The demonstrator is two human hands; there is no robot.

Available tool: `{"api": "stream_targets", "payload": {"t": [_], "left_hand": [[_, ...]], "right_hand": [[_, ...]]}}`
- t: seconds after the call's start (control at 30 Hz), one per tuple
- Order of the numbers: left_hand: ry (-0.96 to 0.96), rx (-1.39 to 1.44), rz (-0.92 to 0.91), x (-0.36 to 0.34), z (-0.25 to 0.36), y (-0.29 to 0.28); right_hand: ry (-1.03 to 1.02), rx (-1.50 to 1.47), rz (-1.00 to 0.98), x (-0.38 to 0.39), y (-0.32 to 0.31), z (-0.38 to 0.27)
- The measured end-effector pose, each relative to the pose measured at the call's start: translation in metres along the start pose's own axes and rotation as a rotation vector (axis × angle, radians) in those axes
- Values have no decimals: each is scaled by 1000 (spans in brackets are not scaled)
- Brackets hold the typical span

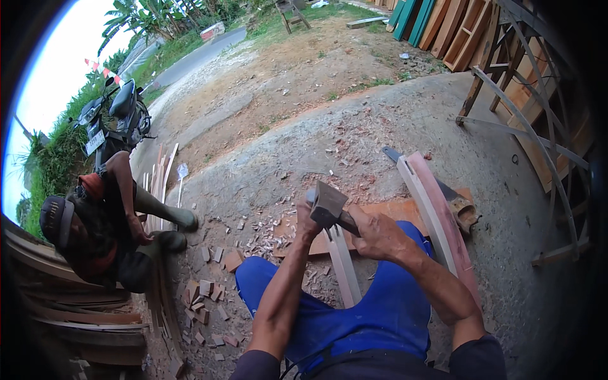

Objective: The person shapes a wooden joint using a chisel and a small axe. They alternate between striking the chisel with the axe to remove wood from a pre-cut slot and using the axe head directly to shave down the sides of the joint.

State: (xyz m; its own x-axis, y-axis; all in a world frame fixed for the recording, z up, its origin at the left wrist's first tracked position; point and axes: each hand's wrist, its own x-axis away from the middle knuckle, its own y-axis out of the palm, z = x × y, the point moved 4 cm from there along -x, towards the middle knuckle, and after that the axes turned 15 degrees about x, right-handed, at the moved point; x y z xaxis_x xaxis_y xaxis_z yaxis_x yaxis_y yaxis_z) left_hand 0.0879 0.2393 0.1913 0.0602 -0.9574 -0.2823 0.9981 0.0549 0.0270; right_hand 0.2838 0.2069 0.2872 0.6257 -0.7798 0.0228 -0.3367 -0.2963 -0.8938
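Observation:
My right hand (383, 235) is closed around the handle of a hammer with a broad, dark square head (329, 201). Beside that head, my left hand (308, 220) is wrapped round an upright chisel, whose grey rounded handle end (310, 195) shows above the fist; its blade is mostly hidden. Below my hands, between my blue-clad knees, a pale narrow wooden piece (342, 269) rests with its far end on a brown board (373, 214). A curved reddish beam (438, 212) with a slot near its far end lies to the right, over a hand saw with a wooden handle (465, 212).
Wood chips and small offcut blocks (202, 297) litter the concrete. At left another person (101, 221) sits beside stacked timber (82, 316); a motorcycle (117, 117) is parked behind. Wooden frames (525, 120) and planks (437, 28) lean at the right and far right.

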Motion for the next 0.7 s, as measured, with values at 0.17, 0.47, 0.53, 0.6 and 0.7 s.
{"api": "stream_targets", "payload": {"t": [0.17,0.47,0.53,0.6,0.7], "left_hand": [[89,55,133,-26,5,5],[142,0,118,-18,14,0],[148,-100,76,-16,9,-1],[176,-156,54,-13,5,-2],[200,-133,18,-9,-1,-1]], "right_hand": [[119,-299,157,13,-21,11],[190,-395,130,25,-25,14],[179,-409,132,25,-21,9],[150,-415,178,23,-21,4],[161,-361,110,16,-20,-3]]}}
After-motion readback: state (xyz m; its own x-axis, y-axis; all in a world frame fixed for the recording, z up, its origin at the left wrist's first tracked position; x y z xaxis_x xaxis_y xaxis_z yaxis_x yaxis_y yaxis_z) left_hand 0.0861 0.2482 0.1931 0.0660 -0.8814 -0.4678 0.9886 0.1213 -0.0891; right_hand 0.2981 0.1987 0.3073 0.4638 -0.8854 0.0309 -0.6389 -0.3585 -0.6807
